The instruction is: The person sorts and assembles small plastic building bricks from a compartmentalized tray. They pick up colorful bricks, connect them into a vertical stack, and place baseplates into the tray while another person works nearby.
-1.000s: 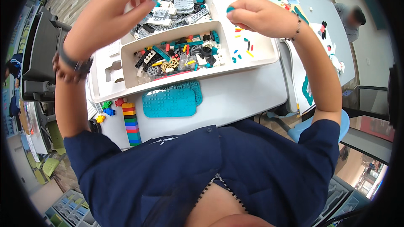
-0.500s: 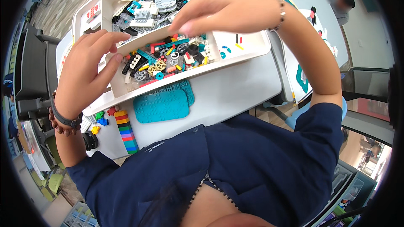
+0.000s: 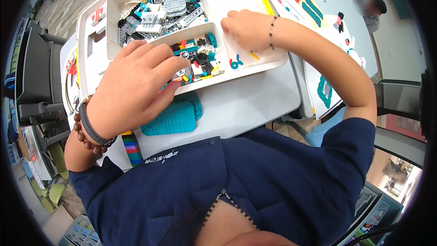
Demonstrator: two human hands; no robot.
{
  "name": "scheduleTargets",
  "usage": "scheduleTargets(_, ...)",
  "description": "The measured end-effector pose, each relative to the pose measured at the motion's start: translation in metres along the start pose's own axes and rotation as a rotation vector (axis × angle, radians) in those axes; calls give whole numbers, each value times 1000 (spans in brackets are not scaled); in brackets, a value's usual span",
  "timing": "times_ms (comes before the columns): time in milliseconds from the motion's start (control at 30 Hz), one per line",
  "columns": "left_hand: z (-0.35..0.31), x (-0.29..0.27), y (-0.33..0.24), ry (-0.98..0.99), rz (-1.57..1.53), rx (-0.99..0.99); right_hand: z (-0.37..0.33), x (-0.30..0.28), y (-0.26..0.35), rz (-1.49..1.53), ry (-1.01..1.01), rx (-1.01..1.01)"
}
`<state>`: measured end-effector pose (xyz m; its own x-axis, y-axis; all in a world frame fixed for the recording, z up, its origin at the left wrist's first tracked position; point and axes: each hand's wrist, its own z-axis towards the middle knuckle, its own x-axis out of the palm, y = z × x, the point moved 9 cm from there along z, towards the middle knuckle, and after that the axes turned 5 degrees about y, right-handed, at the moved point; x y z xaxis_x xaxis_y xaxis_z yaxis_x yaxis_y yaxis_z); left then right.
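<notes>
A white tray (image 3: 207,84) with compartments sits before me on the table. My left hand (image 3: 136,84) reaches over its front compartment, palm down. Its thumb and index finger are apart above mixed building-brick pieces (image 3: 200,59) in teal, black, white, red and yellow, and I see nothing held. My right hand (image 3: 248,29) is inside the right compartment, fingers curled downward. The fingertips are partly hidden, so whatever they hold, if anything, does not show. Beside it lie a yellow stick piece (image 3: 254,55) and small teal pieces (image 3: 235,64).
Grey and white pieces (image 3: 159,18) fill the back compartment. Teal studded plates (image 3: 170,118) lie in front of the tray, near a stack of coloured bricks (image 3: 132,148). A neighbouring table (image 3: 337,41) at the right holds more pieces. Another person (image 3: 368,9) is beyond it.
My left hand has moved right, over the front compartment. My right hand has come from above the middle divider down into the right compartment, its fingers now curled.
</notes>
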<state>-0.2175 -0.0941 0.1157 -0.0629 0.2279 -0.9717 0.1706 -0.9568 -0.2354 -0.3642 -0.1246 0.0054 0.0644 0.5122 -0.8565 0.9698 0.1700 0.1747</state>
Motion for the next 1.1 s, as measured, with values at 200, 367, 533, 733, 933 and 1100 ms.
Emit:
scheduleTargets(200,9,7,2,6,-49,16,-27,27,29,406,355,-225)
scheduleTargets(367,20,25,-4,75,-113,51,-23,34,24,591,456,-207)
scheduleTargets(533,27,51,-7,143,-92,79,-19,35,32,586,502,-200)
scheduleTargets(733,27,57,-5,143,-106,89,-24,39,34,522,412,-205)
scheduleTargets(933,28,55,-3,133,-112,93,-27,42,37,479,508,-191)
scheduleTargets(1100,24,53,-5,98,-101,107,-28,38,40,490,536,-206)
